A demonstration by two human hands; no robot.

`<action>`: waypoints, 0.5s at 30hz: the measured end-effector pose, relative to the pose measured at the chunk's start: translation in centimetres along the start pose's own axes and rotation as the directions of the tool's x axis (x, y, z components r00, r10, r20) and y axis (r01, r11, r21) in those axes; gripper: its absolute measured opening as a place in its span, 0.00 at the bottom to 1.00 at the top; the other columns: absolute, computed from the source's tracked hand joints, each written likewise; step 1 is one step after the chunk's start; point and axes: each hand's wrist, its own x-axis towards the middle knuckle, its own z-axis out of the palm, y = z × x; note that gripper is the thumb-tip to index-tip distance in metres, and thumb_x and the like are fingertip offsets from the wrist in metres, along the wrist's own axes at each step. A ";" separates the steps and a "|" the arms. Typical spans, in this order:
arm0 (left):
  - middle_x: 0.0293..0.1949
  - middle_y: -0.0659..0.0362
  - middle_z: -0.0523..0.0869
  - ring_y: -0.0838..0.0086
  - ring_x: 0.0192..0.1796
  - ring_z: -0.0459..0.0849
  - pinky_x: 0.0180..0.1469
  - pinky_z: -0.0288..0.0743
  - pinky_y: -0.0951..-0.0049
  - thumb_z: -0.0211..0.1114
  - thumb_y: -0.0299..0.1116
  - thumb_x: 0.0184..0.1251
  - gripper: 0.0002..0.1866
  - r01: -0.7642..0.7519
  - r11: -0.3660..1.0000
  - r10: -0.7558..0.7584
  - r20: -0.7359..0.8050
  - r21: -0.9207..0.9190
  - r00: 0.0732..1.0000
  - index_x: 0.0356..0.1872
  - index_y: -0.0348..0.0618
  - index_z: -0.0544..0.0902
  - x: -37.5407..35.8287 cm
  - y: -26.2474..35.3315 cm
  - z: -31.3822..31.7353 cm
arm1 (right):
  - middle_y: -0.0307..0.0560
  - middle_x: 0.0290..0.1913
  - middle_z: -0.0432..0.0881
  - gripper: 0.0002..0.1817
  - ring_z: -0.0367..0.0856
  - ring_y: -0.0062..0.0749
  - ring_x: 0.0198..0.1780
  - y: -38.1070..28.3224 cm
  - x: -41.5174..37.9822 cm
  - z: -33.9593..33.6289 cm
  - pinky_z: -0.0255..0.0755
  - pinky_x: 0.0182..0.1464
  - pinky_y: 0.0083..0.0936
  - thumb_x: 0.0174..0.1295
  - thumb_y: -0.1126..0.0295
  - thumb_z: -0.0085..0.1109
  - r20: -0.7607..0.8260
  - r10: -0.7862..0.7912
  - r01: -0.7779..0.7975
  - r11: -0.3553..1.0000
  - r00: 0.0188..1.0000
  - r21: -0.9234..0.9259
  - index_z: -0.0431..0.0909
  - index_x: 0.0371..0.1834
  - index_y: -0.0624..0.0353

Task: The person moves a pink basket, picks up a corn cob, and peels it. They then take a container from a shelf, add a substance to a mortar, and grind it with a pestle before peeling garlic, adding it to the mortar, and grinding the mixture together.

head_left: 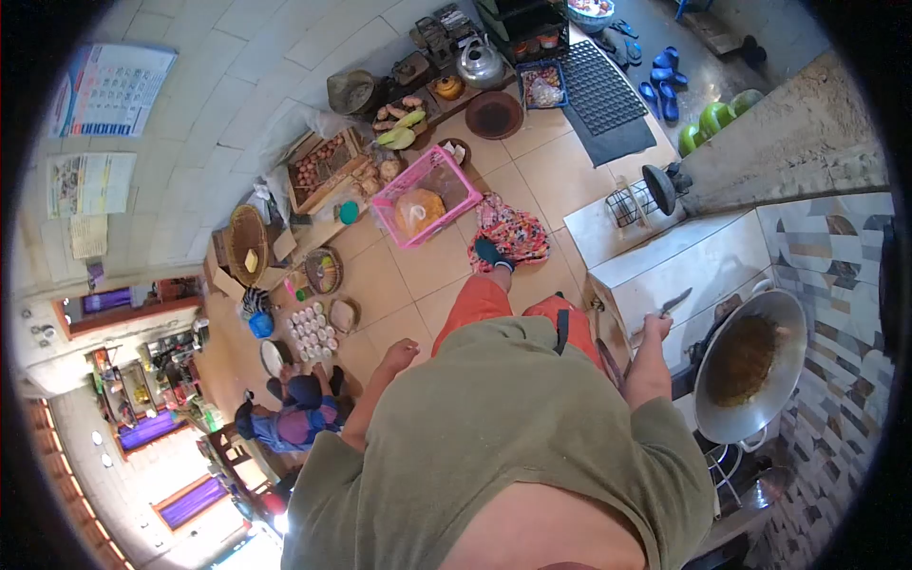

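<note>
**Loose olive-green cloth T-shirt (484,408) above orange-red cloth shorts (472,306)**

The shirt has wide short sleeves (665,465) and a rounded neckline. A narrow dark strap (561,331) hangs at the shorts. Dark teal footwear (488,251) with a pale band covers one foot.

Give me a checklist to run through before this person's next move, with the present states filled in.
1. Right hand has a grip on the knife: ok.
2. Knife apart from the wok: ok, a gap shows between them.
3. Left hand free: ok, no object visible in it.
4. Footing clear: not ok, the left foot is on a rumpled patterned cloth.
5. Heat under the wok: cannot tell, no flame can be made out.
</note>
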 end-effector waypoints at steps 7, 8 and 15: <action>0.38 0.52 0.83 0.64 0.42 0.82 0.46 0.74 0.68 0.61 0.38 0.56 0.13 -0.020 0.999 0.021 -0.016 0.040 1.000 0.39 0.43 0.80 5.5 2.0 -7.6 | 0.54 0.40 0.79 0.20 0.79 0.44 0.42 2.7 2.7 4.4 0.71 0.46 0.34 0.46 0.67 0.59 -0.227 -0.038 0.086 0.975 0.973 0.206 0.71 0.43 0.62; 0.38 0.52 0.83 0.64 0.41 0.82 0.46 0.74 0.69 0.61 0.38 0.56 0.13 -0.044 0.995 0.049 -0.052 0.093 0.997 0.40 0.43 0.80 7.0 3.6 -8.6 | 0.54 0.40 0.79 0.20 0.79 0.44 0.42 0.4 1.4 3.7 0.71 0.46 0.34 0.46 0.67 0.59 -0.247 -0.039 0.092 0.974 0.968 0.207 0.71 0.43 0.62; 0.37 0.52 0.83 0.66 0.41 0.82 0.45 0.75 0.70 0.61 0.36 0.55 0.15 -0.159 0.981 0.156 -0.038 -0.108 0.987 0.44 0.43 0.78 19.7 11.8 -12.3 | 0.54 0.38 0.79 0.17 0.78 0.44 0.42 -13.7 -9.3 5.8 0.71 0.45 0.34 0.48 0.64 0.56 0.081 -0.323 0.327 0.944 0.943 -0.039 0.75 0.41 0.58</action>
